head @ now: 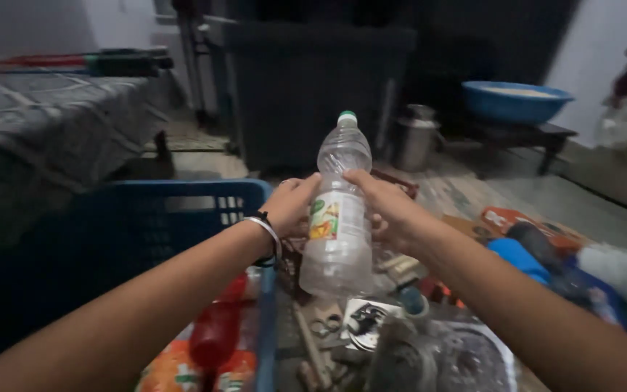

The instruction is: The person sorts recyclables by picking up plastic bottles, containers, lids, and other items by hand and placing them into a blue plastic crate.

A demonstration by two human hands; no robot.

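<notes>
The person held a clear plastic bottle (339, 210) upright in mid-air with both hands, above a heap of odds and ends on the floor. The left hand (289, 205) was closed around the bottle's left side at label height, its fingers curled round the body; a bangle and a dark band sat on that wrist. The right hand (386, 210) gripped the opposite side at about the same level, thumb across the front near the top of the label. The bottle looked empty, and its green cap (347, 115) was on the neck, with neither hand touching it.

As for progress, the bottle was already up off the pile and firmly in hand, but it had not been set down anywhere. The blue plastic crate (183, 218) stood just to the left, behind the left forearm, with a red bottle (215, 334) lying near its lower edge. Further off, a steel can (416, 136) stood on the floor, and a blue basin (517, 100) rested on a low table at the far right.
</notes>
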